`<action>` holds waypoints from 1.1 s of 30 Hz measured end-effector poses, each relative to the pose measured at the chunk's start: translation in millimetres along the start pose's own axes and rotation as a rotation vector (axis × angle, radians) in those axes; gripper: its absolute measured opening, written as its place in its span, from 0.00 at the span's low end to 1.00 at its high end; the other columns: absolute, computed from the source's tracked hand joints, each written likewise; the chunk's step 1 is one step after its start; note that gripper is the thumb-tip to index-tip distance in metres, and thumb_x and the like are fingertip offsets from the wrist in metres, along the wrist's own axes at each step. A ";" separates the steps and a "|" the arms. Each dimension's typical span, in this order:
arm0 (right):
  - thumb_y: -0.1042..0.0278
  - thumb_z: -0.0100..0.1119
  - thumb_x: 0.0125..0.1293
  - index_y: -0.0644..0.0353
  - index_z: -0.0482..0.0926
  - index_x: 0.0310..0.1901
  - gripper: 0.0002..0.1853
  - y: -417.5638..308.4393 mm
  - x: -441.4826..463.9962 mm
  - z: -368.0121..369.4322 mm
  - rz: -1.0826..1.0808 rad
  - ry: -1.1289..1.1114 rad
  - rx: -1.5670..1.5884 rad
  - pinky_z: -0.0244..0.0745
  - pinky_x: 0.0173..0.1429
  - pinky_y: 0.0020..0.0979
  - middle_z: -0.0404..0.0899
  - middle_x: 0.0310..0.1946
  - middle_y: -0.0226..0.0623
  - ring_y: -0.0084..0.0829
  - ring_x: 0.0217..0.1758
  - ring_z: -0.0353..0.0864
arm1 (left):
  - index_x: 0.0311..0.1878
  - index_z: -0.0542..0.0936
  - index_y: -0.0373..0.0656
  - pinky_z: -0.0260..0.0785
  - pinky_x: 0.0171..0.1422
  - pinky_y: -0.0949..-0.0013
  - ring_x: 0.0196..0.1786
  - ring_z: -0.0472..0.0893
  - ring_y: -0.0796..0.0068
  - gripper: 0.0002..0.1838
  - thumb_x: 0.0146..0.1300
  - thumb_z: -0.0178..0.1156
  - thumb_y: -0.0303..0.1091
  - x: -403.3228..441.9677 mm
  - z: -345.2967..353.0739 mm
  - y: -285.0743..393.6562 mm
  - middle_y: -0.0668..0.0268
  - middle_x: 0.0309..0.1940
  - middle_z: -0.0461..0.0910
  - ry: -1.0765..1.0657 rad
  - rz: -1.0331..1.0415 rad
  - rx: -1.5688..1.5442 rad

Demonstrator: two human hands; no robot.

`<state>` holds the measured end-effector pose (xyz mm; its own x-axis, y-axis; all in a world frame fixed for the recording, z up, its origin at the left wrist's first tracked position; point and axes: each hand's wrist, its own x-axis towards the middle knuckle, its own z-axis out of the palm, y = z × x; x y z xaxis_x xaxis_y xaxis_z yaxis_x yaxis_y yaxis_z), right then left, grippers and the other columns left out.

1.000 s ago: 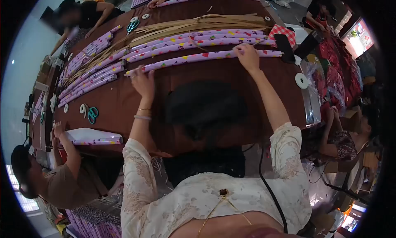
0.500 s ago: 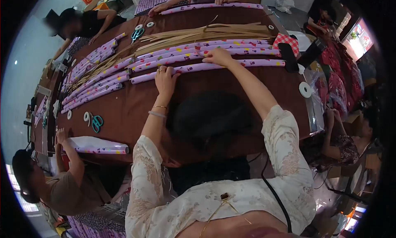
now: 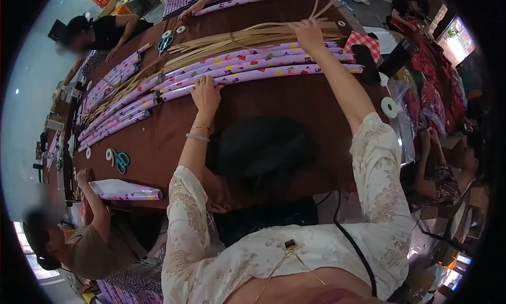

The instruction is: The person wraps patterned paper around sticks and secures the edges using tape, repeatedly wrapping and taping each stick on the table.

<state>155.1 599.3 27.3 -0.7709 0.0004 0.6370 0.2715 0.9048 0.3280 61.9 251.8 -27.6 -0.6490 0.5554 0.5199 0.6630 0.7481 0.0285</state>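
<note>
Long rolls of purple patterned wrapping paper lie side by side across the brown-covered table. My left hand rests on the nearest roll, its fingers curled over it near the left end. Farther out, my right hand is closed on thin tan strips whose ends stick up above the fingers. More tan strips lie in a long bundle behind the rolls, at the right hand's left.
Teal scissors and tape rolls lie at the left; a second pair of scissors is at the back. A black phone-like object and a large tape roll are at the right. Other people work around the table.
My right hand has moved from the rolls up and away to the tan strips, and strip ends now rise from it. The nearest roll lies closer against the others, with my left hand still on it.
</note>
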 end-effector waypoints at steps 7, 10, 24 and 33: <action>0.75 0.52 0.53 0.54 0.78 0.42 0.14 -1.3 -53.0 -43.7 -0.134 0.095 0.347 0.59 0.58 0.38 0.76 0.43 0.30 0.31 0.50 0.72 | 0.41 0.73 0.42 0.64 0.45 0.58 0.47 0.73 0.63 0.21 0.49 0.63 0.45 5.3 0.0 -1.0 0.63 0.42 0.75 -0.042 -0.049 0.040; 0.76 0.53 0.52 0.55 0.78 0.41 0.13 -25.2 -75.4 -73.0 -0.160 0.070 0.471 0.58 0.58 0.37 0.76 0.44 0.30 0.31 0.50 0.72 | 0.42 0.73 0.42 0.64 0.46 0.59 0.48 0.73 0.62 0.21 0.49 0.63 0.45 1.2 -1.1 -0.4 0.62 0.43 0.75 -0.045 -0.054 0.037; 0.72 0.54 0.58 0.54 0.79 0.41 0.10 -66.3 -148.3 -101.4 0.109 -0.162 0.781 0.61 0.58 0.35 0.77 0.45 0.28 0.30 0.50 0.73 | 0.44 0.76 0.41 0.67 0.46 0.64 0.40 0.76 0.62 0.12 0.55 0.60 0.27 -119.1 -128.8 11.7 0.61 0.36 0.77 0.069 -0.181 -0.602; 0.66 0.51 0.63 0.57 0.77 0.48 0.13 -63.5 -162.9 -85.7 0.495 -0.212 0.879 0.64 0.59 0.35 0.71 0.54 0.36 0.38 0.56 0.69 | 0.48 0.73 0.35 0.66 0.50 0.66 0.46 0.73 0.65 0.14 0.58 0.58 0.25 -275.9 -152.9 37.9 0.57 0.44 0.72 0.261 -0.575 -0.561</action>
<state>312.8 505.3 -37.5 -0.7964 0.4554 0.3979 0.1342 0.7746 -0.6180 323.1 71.4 -39.4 -0.8810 -0.0098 0.4729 0.3873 0.5589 0.7332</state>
